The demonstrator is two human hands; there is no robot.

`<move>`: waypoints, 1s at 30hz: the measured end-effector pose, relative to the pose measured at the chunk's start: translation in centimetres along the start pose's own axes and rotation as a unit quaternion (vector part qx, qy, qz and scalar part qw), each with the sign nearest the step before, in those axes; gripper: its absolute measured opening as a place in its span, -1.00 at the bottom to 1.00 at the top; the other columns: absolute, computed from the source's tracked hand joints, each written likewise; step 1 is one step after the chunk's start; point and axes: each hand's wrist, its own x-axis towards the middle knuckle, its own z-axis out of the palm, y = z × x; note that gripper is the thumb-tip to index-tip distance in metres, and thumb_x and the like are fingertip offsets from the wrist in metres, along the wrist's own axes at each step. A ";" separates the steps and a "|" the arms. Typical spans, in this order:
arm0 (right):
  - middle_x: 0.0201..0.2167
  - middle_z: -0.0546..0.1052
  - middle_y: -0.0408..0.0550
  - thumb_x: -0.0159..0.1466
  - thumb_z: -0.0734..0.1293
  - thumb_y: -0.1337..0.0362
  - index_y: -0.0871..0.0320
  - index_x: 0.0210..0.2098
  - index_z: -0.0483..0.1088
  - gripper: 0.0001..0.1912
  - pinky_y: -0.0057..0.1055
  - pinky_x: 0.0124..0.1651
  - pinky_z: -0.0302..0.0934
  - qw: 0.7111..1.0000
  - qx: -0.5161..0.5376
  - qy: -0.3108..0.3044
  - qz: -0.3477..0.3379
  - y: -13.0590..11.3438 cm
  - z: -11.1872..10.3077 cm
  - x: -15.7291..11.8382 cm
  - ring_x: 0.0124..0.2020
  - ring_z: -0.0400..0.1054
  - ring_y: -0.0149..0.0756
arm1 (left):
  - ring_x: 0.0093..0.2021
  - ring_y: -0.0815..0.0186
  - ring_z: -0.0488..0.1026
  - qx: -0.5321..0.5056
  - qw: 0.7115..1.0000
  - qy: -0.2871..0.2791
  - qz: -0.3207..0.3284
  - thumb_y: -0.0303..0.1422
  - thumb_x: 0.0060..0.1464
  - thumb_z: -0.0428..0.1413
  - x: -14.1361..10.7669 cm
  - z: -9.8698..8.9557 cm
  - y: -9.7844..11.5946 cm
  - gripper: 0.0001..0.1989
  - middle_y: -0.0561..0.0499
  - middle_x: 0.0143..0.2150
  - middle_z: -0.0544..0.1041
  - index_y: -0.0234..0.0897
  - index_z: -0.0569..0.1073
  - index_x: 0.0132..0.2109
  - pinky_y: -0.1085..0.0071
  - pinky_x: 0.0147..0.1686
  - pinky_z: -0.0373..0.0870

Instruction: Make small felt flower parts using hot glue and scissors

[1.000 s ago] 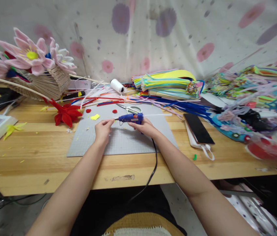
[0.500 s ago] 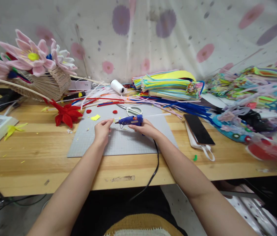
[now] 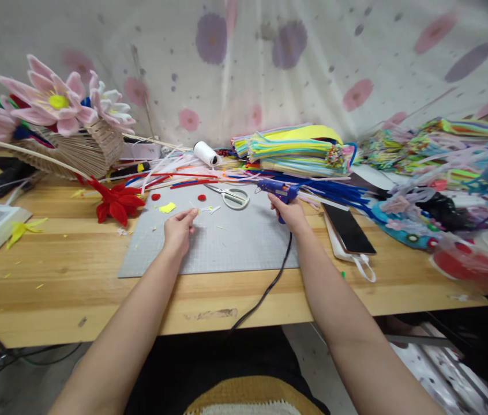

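My right hand (image 3: pixel 292 217) is wrapped round the handle of a blue hot glue gun (image 3: pixel 277 188), raised over the right part of the grey cutting mat (image 3: pixel 239 248). A clear glue stick sticks out of the gun's back, and its nozzle points left. Above the mat's left part, my left hand (image 3: pixel 178 231) is closed in a pinch; what sits between the fingertips is too small to name. Scissors (image 3: pixel 236 199) lie at the mat's far edge. Small red discs (image 3: pixel 201 197) and a yellow scrap (image 3: pixel 167 207) rest near my left hand.
A red fuzzy flower (image 3: pixel 118 203) lies left of the mat. Pink flowers in a woven basket (image 3: pixel 97 150) stand behind it. Bundles of pipe cleaners (image 3: pixel 296 151) line the back. A phone (image 3: pixel 348 227) lies on the right, and the gun's black cord (image 3: pixel 265 294) crosses the front edge.
My right hand has carried the glue gun away from my left fingertips, to the right and slightly back. My left hand has stayed nearly in place, still pinched.
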 end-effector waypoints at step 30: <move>-0.35 0.46 -0.11 0.02 0.36 0.19 0.12 -0.26 0.25 -0.68 -0.37 -0.23 0.24 0.959 0.052 -0.249 -0.124 -4.0 5.4 -3.2 -0.34 0.34 -0.39 | -0.68 0.59 0.06 0.015 0.997 -0.079 -0.006 -0.28 -0.43 0.29 -0.4 -0.1 0.1 -0.69 0.18 -0.62 0.29 -0.32 0.38 -0.50 0.57 -0.69 -0.03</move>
